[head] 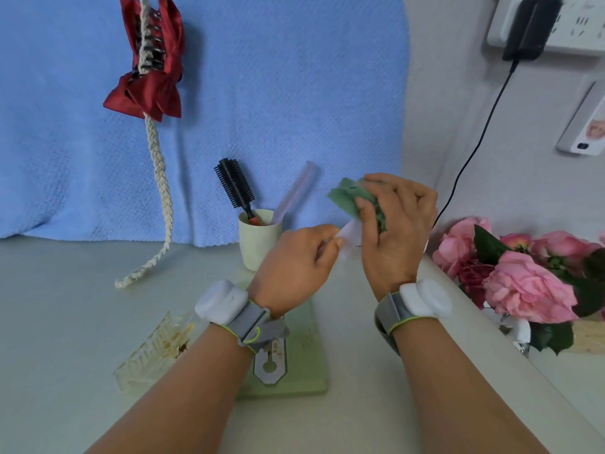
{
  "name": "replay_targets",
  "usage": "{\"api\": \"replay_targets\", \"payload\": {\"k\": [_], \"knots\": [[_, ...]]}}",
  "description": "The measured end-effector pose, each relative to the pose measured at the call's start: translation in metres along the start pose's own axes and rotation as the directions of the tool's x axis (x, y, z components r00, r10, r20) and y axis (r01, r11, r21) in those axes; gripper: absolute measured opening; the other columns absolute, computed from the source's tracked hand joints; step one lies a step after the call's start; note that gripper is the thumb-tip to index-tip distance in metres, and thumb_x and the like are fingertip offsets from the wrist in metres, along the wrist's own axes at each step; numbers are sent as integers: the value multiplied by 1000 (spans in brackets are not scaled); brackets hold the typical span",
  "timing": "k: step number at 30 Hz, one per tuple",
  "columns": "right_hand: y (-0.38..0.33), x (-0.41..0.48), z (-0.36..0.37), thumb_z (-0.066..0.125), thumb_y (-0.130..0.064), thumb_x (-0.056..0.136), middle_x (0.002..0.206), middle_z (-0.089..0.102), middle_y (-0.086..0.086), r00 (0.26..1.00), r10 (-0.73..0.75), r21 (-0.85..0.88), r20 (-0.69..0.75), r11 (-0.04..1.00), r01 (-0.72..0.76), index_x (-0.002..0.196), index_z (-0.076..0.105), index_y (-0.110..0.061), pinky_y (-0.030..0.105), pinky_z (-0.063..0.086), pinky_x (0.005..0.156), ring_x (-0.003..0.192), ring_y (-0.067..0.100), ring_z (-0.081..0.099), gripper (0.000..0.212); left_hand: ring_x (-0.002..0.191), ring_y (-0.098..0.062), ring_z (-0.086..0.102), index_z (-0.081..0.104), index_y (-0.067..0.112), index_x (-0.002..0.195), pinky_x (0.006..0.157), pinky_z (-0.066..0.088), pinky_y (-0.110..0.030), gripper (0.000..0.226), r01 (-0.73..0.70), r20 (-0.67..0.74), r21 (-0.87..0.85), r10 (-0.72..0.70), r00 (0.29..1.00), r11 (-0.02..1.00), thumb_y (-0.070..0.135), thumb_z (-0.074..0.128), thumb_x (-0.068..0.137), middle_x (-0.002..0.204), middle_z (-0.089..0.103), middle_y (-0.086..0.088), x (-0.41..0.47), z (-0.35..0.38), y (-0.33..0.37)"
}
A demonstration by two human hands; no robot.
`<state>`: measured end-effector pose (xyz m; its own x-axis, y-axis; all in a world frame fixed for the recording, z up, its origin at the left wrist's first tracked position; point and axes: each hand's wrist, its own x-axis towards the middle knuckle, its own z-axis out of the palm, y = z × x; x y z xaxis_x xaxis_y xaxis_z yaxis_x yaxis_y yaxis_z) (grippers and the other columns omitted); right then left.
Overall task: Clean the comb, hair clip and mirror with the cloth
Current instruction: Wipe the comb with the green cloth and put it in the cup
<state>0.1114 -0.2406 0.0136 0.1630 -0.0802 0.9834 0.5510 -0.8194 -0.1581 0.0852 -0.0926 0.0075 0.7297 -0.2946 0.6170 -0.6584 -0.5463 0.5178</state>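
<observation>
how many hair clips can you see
2: a red bow clip clamped on the hanging rope, and a clear clip on the table, lower left.

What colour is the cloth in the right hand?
The cloth is green; the head view shows it.

No legible text, number or brand found.

- Power strip (576, 24), 2 o'clock: socket slots only.
- White flat device (586, 126), between 2 and 3 o'clock: small picture, any lettering too blurred to read.
- White item (352, 232), near centre: tiny dark marks, unreadable.
</observation>
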Motion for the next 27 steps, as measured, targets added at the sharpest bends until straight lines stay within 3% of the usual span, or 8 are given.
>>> {"api": "replay_targets", "payload": {"k": [2, 4, 9, 14, 18, 22, 25, 27], "knots": [[-4, 2, -1, 60, -33, 95, 108, 68, -12, 986, -160, -30, 48, 986, 162, 87, 73, -21, 42, 37, 84, 106, 24, 51, 19, 49, -19, 36, 32, 27, 60, 50, 34, -35, 36, -35, -60, 91, 40, 997, 995, 31, 43, 93, 49, 34, 2, 2, -2, -4], [-8, 2, 1, 57, -38, 96, 105, 69, -13, 979, -194, -63, 62, 978, 197, 79, 71, -21, 43, 36, 83, 107, 23, 53, 28, 47, -18, 35, 34, 26, 60, 48, 31, -32, 34, -56, -96, 88, 65, 993, 994, 32, 43, 93, 49, 33, 2, 3, -3, -5], [11, 4, 7, 48, -36, 101, 103, 66, 2, 979, 106, -117, -173, 985, -128, 93, 70, -11, 30, 34, 83, 98, 31, 53, 34, 49, -14, 43, 58, 24, 79, 48, 34, -28, 24, -102, -51, 95, 108, 993, 990, 37, 44, 94, 54, 45, 0, 0, 0, -5], [21, 2, 12, 35, -36, 104, 80, 54, 4, 884, 438, 184, -164, 894, -409, 93, 52, -12, 37, 43, 65, 72, 22, 50, 32, 47, -10, 39, 64, 21, 86, 49, 34, -26, 23, -82, -81, -23, 80, 994, 996, 33, 47, 95, 52, 43, 2, -2, 4, -3], [28, -1, 9, 39, -31, 104, 67, 45, -11, 835, 548, 185, -55, 827, -530, 88, 49, -15, 29, 34, 59, 66, 19, 46, 24, 46, -13, 35, 59, 18, 77, 50, 32, -29, 26, 1, -172, -243, -45, 984, 970, 28, 47, 99, 50, 41, 2, 2, 0, -3], [32, -3, 1, 50, -41, 97, 64, 54, -6, 802, 547, 43, 241, 819, -572, 70, 55, -16, 30, 38, 61, 67, 19, 51, 37, 44, -13, 39, 61, 3, 87, 53, 37, -29, 30, 147, -197, -378, -234, 952, 914, 24, 45, 100, 49, 47, -1, 5, -1, -11], [30, -8, 0, 56, -57, 87, 75, 67, -9, 685, 535, -165, 494, 831, -531, 70, 65, -24, 36, 51, 78, 76, 14, 63, 38, 44, -17, 40, 62, 3, 90, 54, 40, -33, 30, 187, -168, -411, -276, 946, 892, 26, 45, 100, 50, 51, -4, 5, 1, -12], [27, -10, 1, 55, -63, 84, 78, 70, -9, 613, 572, -260, 545, 811, -525, 69, 66, -25, 39, 53, 80, 81, 17, 65, 42, 44, -18, 40, 62, 4, 92, 55, 41, -35, 30, 198, -146, -422, -282, 948, 885, 27, 44, 100, 51, 52, -4, 5, 1, -13]]}}
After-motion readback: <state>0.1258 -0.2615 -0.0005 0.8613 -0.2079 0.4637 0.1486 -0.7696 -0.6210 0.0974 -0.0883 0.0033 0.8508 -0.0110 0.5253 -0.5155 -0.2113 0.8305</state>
